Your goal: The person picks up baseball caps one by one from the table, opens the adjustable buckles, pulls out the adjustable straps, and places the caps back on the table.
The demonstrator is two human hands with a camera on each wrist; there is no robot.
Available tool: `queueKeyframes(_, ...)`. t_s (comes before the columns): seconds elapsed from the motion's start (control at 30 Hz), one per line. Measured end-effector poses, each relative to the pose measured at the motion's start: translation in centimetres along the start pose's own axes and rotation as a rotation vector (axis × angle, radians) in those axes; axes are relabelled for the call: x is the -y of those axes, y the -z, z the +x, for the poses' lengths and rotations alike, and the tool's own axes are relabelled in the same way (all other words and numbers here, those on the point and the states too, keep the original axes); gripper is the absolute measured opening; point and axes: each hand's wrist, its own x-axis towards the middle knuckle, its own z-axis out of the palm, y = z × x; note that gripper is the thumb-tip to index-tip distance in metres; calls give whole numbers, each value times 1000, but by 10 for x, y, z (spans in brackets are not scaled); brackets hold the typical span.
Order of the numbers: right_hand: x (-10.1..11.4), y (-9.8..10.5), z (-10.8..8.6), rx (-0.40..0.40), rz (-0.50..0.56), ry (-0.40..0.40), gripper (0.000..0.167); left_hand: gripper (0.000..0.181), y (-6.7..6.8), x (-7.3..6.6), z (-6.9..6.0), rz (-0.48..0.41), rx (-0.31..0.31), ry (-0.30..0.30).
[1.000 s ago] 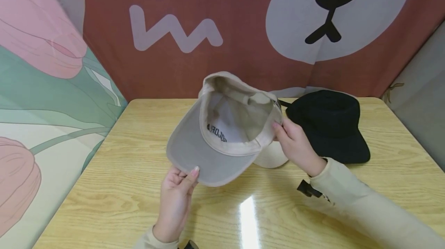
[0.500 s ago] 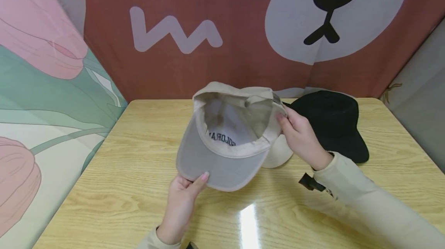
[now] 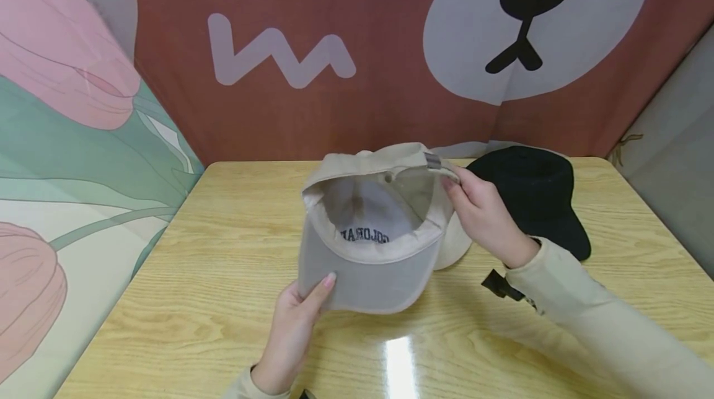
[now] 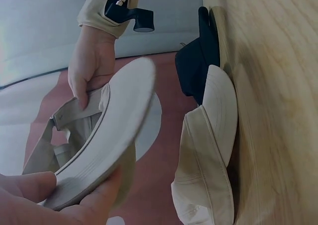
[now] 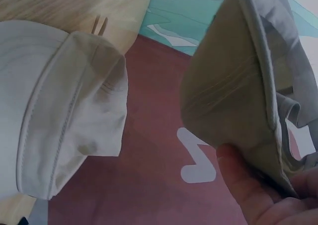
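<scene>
A beige baseball cap (image 3: 368, 284) is held up above the table, its inside facing the head camera and dark lettering showing through reversed. My left hand (image 3: 295, 328) pinches the brim near its left corner, thumb on the underside. At the cap's rear right edge, beside the strap opening, my right hand (image 3: 491, 219) grips the band. In the left wrist view the brim (image 4: 121, 115) lies between the left thumb and fingers. The right wrist view has the right fingers (image 5: 243, 185) on the cap's edge. Behind it, a second cream cap (image 3: 457, 247) is mostly hidden.
On the table's right side sits a black hat (image 3: 530, 194). The cream cap (image 4: 203, 155) rests on the wood beside it. A printed cloth (image 3: 290, 120) hangs behind the wooden table (image 3: 223, 250).
The held cap has turned and lowered slightly, its brim swinging right and more of the lettering coming into view. Both hands keep their grip and have shifted a little to the right.
</scene>
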Motion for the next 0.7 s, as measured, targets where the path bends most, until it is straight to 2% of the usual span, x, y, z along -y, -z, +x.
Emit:
queueKeyframes(0.2, 5, 2, 2, 49, -5, -12, 38, 37, 0, -1, 1, 6, 53, -21)
queueKeyframes(0.37, 7, 3, 2, 59, -61, 6, 40, 39, -1, -2, 2, 10, 81, -25)
queueKeyframes(0.53, 9, 3, 2, 58, -117, 70, 40, 41, -2, -3, 3, 5, 93, -20)
queueKeyframes(0.7, 12, 0, 0, 60, -140, 170, 40, 47, -2, -4, 4, 14, 138, -21)
